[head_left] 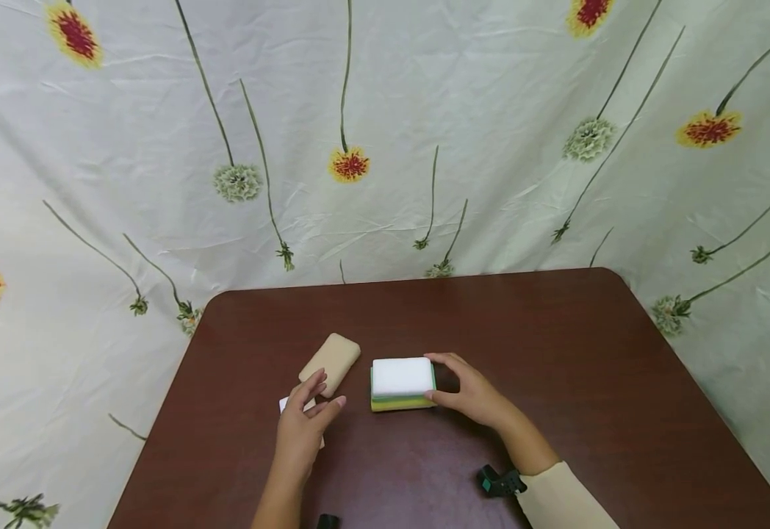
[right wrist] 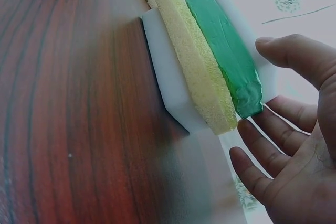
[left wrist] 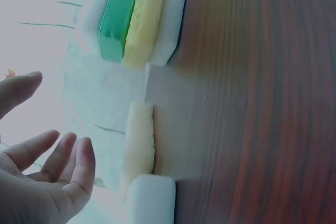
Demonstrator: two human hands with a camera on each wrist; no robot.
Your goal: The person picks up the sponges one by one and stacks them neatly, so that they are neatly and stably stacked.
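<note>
A stack of sponges stands mid-table: a white sponge (head_left: 403,376) on top, a glossy green layer (left wrist: 116,22) below it, then a yellow sponge (right wrist: 195,72) and another white block (right wrist: 170,80) at the bottom. My right hand (head_left: 471,393) is at the stack's right end, thumb and index finger at opposite corners of the top white sponge. Left of the stack, my left hand (head_left: 302,430) hovers with loosely bent fingers, holding nothing. Beyond its fingertips lies a beige sponge (head_left: 333,360). A white block (left wrist: 152,200) lies under the left hand, mostly hidden in the head view.
The brown wooden table (head_left: 557,345) has rounded far corners. A light flowered cloth (head_left: 398,88) hangs behind it and along the sides. A black wrist strap (head_left: 500,481) is on the right wrist.
</note>
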